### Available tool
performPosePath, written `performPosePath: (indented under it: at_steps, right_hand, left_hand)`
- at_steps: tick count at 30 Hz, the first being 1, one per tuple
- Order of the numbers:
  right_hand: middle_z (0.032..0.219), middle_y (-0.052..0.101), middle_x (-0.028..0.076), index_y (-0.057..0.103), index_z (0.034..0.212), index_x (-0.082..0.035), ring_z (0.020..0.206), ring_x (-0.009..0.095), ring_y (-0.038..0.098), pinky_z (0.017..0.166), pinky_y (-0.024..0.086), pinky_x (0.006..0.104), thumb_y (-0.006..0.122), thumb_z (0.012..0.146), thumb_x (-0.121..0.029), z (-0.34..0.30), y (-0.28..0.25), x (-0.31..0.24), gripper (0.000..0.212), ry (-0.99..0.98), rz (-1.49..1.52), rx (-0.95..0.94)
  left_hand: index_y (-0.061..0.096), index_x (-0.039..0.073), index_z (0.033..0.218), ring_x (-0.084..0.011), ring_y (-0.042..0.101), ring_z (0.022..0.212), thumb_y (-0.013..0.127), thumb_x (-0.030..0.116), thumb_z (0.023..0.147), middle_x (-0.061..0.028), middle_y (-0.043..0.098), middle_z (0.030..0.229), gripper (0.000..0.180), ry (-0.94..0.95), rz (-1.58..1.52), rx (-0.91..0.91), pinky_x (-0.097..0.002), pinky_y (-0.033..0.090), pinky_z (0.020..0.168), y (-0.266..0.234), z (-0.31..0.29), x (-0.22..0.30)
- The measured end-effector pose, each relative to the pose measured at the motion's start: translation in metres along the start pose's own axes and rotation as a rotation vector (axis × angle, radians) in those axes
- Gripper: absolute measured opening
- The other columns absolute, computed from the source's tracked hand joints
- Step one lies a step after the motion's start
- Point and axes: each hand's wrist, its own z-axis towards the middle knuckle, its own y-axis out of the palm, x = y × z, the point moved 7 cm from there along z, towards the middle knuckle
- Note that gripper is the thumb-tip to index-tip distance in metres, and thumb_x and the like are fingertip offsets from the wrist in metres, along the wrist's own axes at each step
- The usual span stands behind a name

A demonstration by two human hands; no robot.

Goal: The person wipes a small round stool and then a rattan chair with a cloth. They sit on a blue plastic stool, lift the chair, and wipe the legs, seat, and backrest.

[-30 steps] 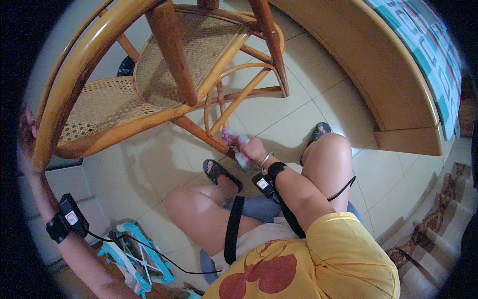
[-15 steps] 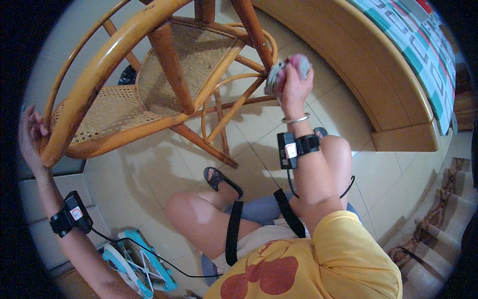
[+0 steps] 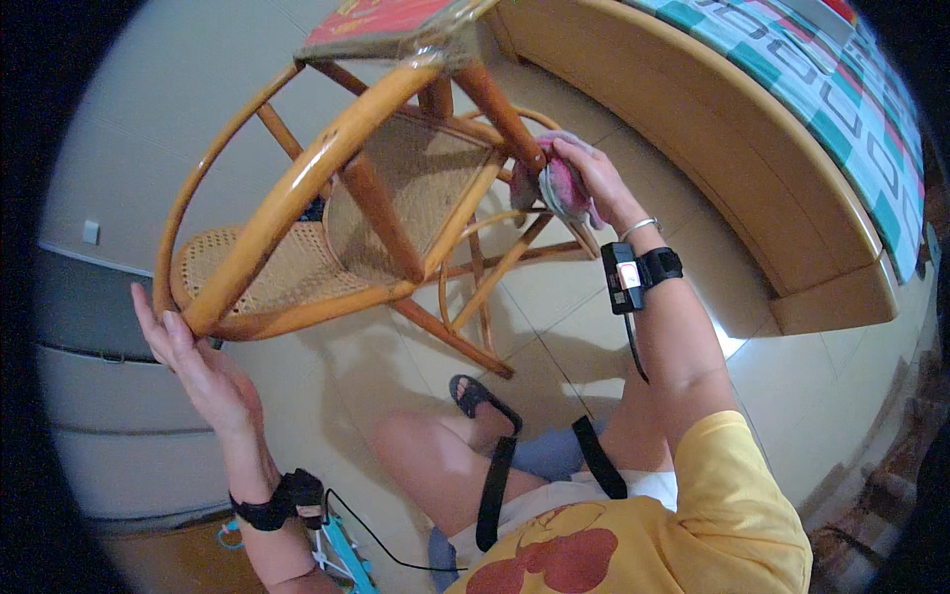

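A rattan chair (image 3: 309,188) with woven cane panels stands tilted in front of me, its thick curved rail running toward my left. My left hand (image 3: 203,374) rests against the rail's lower left bend, fingers stretched out rather than wrapped round it. On the other side, my right hand (image 3: 602,186) grips a pink and grey-green cloth (image 3: 566,191). The cloth presses against a wooden post of the chair and partly covers it. A red panel (image 3: 371,28) with clear wrapping at its corner shows at the top of the chair.
At right, a long wooden bed frame (image 3: 732,129) bends past, with a teal patterned cover (image 3: 841,109) on top. Grey drawers (image 3: 109,396) line the left side. A turquoise and white folding frame (image 3: 341,554) lies on the floor by my left forearm.
The chair appears farther right and lower, with its red top panel now in view. The cloth in my right hand has come against the post. My left hand's fingers have straightened.
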Motion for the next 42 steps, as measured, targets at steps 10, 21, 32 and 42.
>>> performPosePath:
  at_steps: [10, 21, 32, 42]
  right_hand:
    - [0.105, 0.068, 0.005, 0.066, 0.123, -0.014, 0.092, 0.014, 0.063, 0.08, 0.052, 0.0302, 0.064, 0.09, -0.04, -0.032, 0.135, 0.028, 0.043, 0.112, -0.166, -0.441]
    - [0.102, 0.068, 0.008, 0.065, 0.115, -0.005, 0.09, 0.018, 0.064, 0.085, 0.052, 0.033, 0.06, 0.09, -0.03, -0.048, 0.164, 0.081, 0.035, 0.209, -0.027, -0.494]
    - [0.098, 0.068, 0.019, 0.055, 0.117, 0.007, 0.092, 0.027, 0.067, 0.08, 0.053, 0.0351, 0.069, 0.077, -0.031, -0.011, 0.06, 0.061, 0.057, 0.015, -0.05, 0.289]
    - [0.095, 0.068, 0.026, 0.06, 0.116, -0.003, 0.094, 0.042, 0.064, 0.089, 0.047, 0.0474, 0.063, 0.077, -0.031, -0.019, 0.055, 0.039, 0.048, -0.057, -1.098, 0.144]
  left_hand:
    - [0.018, 0.007, 0.153, -0.0292, 0.02, 0.146, 0.04, 0.046, 0.101, -0.0157, 0.019, 0.157, 0.069, -0.233, -0.01, 0.167, -0.0465, 0.019, 0.117, -0.132, 0.07, -0.204]
    - [0.04, 0.001, 0.144, -0.029, 0.034, 0.141, 0.056, 0.028, 0.095, -0.0188, 0.038, 0.15, 0.058, 0.17, 0.435, -0.45, -0.0406, 0.026, 0.115, 0.03, 0.091, -0.055]
    - [0.048, 0.006, 0.138, -0.0395, 0.051, 0.124, 0.068, 0.0, 0.076, -0.0222, 0.053, 0.135, 0.066, 0.495, 0.825, -0.491, -0.0466, 0.04, 0.107, 0.124, 0.018, 0.017]
    - [0.058, 0.006, 0.129, -0.0456, 0.05, 0.123, 0.068, 0.013, 0.08, -0.0199, 0.057, 0.132, 0.051, 0.537, 0.69, -0.653, -0.0549, 0.037, 0.105, 0.003, -0.067, 0.06]
